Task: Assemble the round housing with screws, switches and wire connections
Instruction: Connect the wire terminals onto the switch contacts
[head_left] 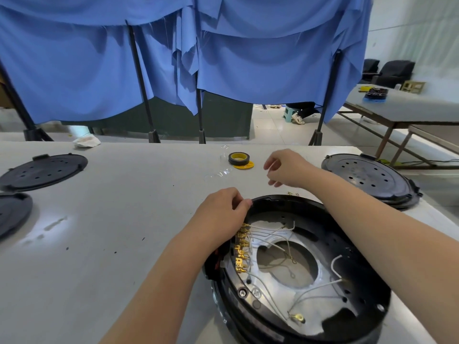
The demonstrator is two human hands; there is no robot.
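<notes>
The round black housing (360,291) lies open side up on the table at lower right. Inside it are a silver metal plate, several white wires (313,290) and a row of brass terminals (242,247) along the left wall. My left hand (223,214) grips the housing's upper left rim, fingers curled over the edge just above the terminals. My right hand (285,167) hovers over the table behind the housing, fingers loosely curled; whether it pinches something small I cannot tell. A few tiny screws (294,194) lie on the table by the far rim.
A black tape roll (237,158) and a yellow disc (244,165) lie behind the housing. Black round covers sit at right (367,177) and at left (42,170), (12,214). Clear plastic wrap (218,173) lies mid-table. Blue curtains on stands hang behind.
</notes>
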